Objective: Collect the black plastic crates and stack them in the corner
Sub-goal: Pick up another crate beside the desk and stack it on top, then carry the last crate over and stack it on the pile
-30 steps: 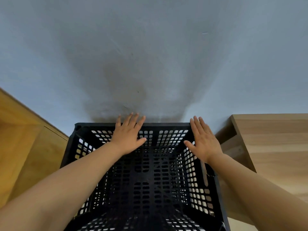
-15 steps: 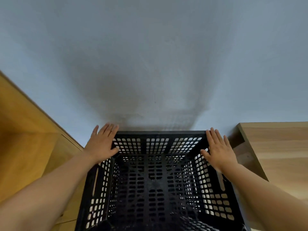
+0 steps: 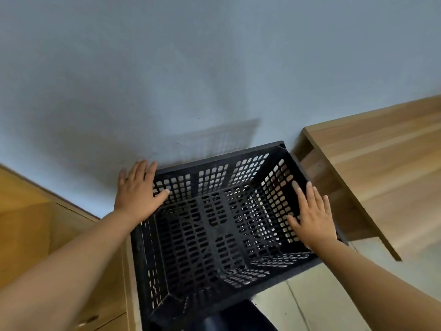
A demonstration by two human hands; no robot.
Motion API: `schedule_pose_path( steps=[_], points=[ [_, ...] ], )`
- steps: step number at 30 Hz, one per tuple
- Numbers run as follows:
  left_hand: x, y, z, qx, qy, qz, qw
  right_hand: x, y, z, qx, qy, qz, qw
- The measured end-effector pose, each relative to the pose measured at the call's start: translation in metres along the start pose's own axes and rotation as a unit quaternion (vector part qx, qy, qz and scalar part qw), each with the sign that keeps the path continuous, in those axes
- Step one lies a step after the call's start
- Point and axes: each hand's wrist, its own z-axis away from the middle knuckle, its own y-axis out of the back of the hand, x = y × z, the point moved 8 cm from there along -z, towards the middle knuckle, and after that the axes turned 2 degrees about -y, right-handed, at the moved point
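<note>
A black perforated plastic crate (image 3: 214, 237) sits open side up against the pale grey wall (image 3: 191, 68), between a light wooden cabinet (image 3: 47, 235) on the left and a wooden tabletop (image 3: 381, 168) on the right. The left hand (image 3: 137, 187) lies flat with fingers spread on the crate's far left corner. The right hand (image 3: 312, 216) rests flat and open-fingered on its right rim, gripping nothing.

likely a home or office room: plain pale wall (image 3: 214, 68), wooden desk (image 3: 381, 168), wooden cabinet (image 3: 59, 235).
</note>
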Motion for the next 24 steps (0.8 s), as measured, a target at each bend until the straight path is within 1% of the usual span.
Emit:
schedule_pose_path(
  steps=[2,4,6,8,11,15,20,24],
  points=[
    [0.007,0.005,0.005,0.013,-0.031,-0.026,0.999,0.007,0.0,0.019,0.003,-0.018,-0.007,1.0],
    [0.021,0.008,0.01,0.0,-0.082,-0.05,0.995,0.02,0.0,0.039,0.007,-0.041,-0.013,0.999],
    [0.047,0.01,0.016,-0.014,-0.125,-0.056,0.99,0.036,-0.001,0.059,0.01,-0.062,-0.023,0.998],
    [0.086,0.012,0.023,-0.015,-0.16,-0.053,0.986,0.054,-0.001,0.079,0.016,-0.082,-0.039,0.996],
    [0.174,0.011,0.039,-0.015,-0.229,-0.028,0.973,0.092,-0.003,0.116,0.024,-0.123,-0.067,0.99],
    [0.314,0.017,0.08,-0.026,-0.344,-0.008,0.939,0.157,-0.009,0.181,0.041,-0.18,-0.1,0.978],
    [0.483,0.022,0.165,-0.006,-0.482,-0.001,0.876,0.263,-0.028,0.298,0.045,-0.272,-0.127,0.953],
    [0.599,0.006,0.251,-0.024,-0.564,0.002,0.826,0.346,-0.057,0.41,0.038,-0.357,-0.141,0.922]
  ],
)
